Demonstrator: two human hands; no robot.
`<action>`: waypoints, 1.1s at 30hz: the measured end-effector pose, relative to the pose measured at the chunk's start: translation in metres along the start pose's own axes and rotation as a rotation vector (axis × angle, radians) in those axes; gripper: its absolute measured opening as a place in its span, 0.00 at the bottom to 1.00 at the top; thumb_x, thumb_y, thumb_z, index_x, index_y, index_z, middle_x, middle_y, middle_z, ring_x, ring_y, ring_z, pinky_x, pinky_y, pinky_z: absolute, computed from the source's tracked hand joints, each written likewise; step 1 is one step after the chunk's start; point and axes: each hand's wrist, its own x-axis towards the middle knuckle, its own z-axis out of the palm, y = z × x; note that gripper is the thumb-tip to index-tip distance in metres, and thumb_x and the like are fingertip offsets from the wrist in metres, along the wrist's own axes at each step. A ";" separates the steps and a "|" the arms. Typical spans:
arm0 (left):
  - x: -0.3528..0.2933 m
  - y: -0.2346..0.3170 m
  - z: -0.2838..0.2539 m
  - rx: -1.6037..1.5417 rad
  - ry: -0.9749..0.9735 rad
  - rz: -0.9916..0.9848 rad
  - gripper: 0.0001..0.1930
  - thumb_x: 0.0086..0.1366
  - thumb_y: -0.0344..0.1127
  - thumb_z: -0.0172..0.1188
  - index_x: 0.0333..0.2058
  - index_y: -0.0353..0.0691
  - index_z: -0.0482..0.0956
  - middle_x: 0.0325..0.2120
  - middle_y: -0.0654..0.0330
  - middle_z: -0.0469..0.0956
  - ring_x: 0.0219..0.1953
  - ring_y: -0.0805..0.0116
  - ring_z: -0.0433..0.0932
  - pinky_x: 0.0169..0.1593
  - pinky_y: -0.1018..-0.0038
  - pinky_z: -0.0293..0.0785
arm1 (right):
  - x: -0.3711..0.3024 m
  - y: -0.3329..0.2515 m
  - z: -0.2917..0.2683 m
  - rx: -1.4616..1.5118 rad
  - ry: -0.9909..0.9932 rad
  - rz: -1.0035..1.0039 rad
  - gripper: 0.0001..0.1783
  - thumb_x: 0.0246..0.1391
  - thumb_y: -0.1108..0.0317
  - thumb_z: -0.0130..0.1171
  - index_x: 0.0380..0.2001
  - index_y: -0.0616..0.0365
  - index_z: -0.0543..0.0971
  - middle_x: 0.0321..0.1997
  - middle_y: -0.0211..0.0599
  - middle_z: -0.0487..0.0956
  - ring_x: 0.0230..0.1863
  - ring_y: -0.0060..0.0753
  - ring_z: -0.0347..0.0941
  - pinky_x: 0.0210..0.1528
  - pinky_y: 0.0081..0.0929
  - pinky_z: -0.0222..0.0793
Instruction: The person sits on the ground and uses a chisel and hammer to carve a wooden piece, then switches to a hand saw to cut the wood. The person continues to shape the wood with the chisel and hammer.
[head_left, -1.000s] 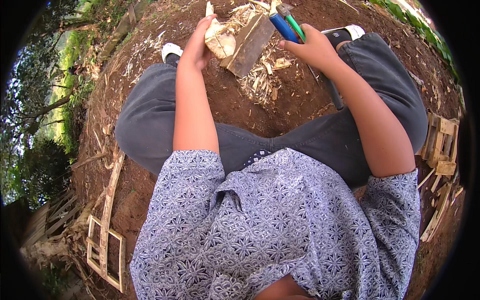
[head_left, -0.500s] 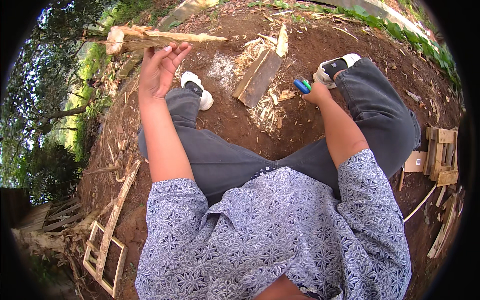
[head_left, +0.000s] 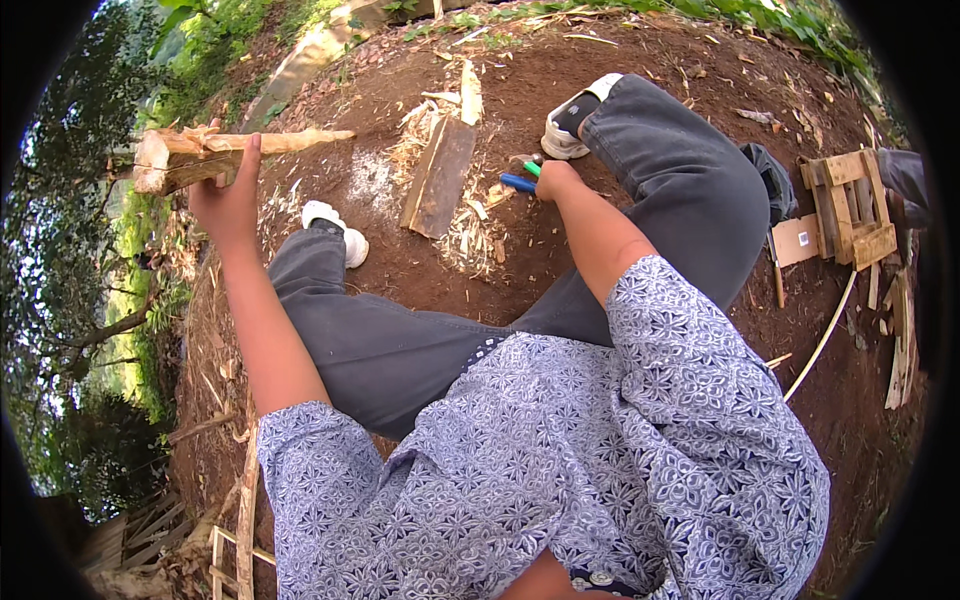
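A split wooden piece (head_left: 180,155), thick at one end and tapering to a point, lies level in my left hand (head_left: 228,195). My thumb shows on its near side; the other fingers are mostly hidden behind it. Near my right shoe, my right hand (head_left: 560,180) is closed around a small tool with blue and green parts (head_left: 519,183), its exact kind unclear. On the ground between my feet lies a dark wooden block (head_left: 440,175), with a pale wood strip (head_left: 470,92) at its far end. Wood shavings (head_left: 470,242) surround the block.
White ash-like powder (head_left: 372,180) lies left of the block. To the right stand a small slatted wooden frame (head_left: 850,208), a cardboard piece (head_left: 797,241) and a thin curved stick (head_left: 822,335). Another person's leg (head_left: 903,180) shows at the right rim. Plants grow at far left.
My left hand has closed on the wooden piece, where its fingers were spread beneath it before. The view has shifted, and my right hand still holds the blue and green tool.
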 end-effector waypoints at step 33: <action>-0.009 -0.054 0.029 -0.452 -0.253 0.054 0.23 0.66 0.25 0.61 0.58 0.27 0.66 0.50 0.53 0.76 0.50 0.64 0.78 0.58 0.65 0.75 | -0.330 0.243 0.194 0.622 0.759 0.355 0.21 0.51 0.58 0.71 0.47 0.52 0.86 0.48 0.36 0.84 0.52 0.43 0.77 0.57 0.42 0.72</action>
